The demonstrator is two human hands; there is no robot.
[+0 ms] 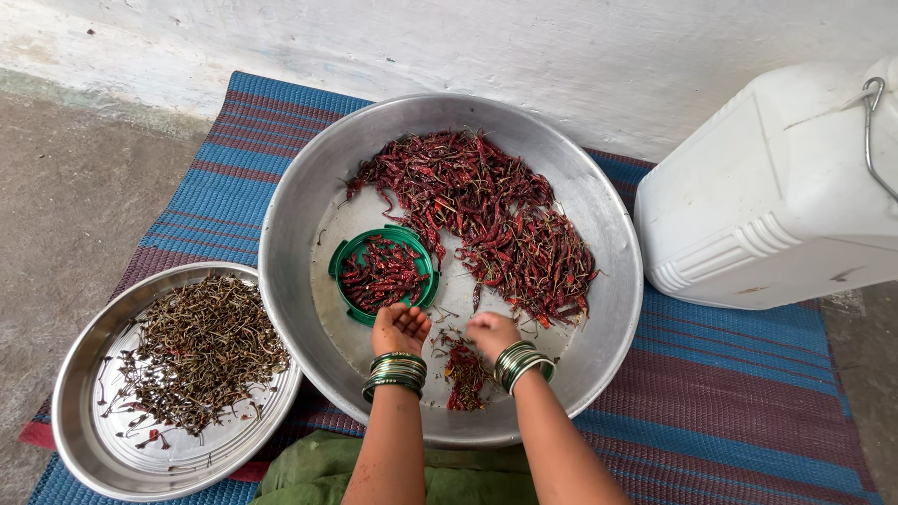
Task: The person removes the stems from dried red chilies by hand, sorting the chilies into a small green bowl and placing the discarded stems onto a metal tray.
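A wide steel basin (599,224) sits on a striped mat and holds a heap of dried red chillies (496,220) at its back and right. A small green bowl (348,257) inside the basin carries more chillies. My left hand (400,327) rests palm up beside that bowl, fingers curled; whether it holds anything I cannot tell. My right hand (491,335) is closed, fingers down, over a small pile of chillies (465,374) near the basin's front. Both wrists wear green bangles.
A steel plate (94,440) at the left holds a heap of dry chilli stems (196,351). A large white plastic can (776,196) with a wire handle stands at the right against the white wall. The blue and maroon mat (730,393) covers the floor; green cloth lies at the bottom.
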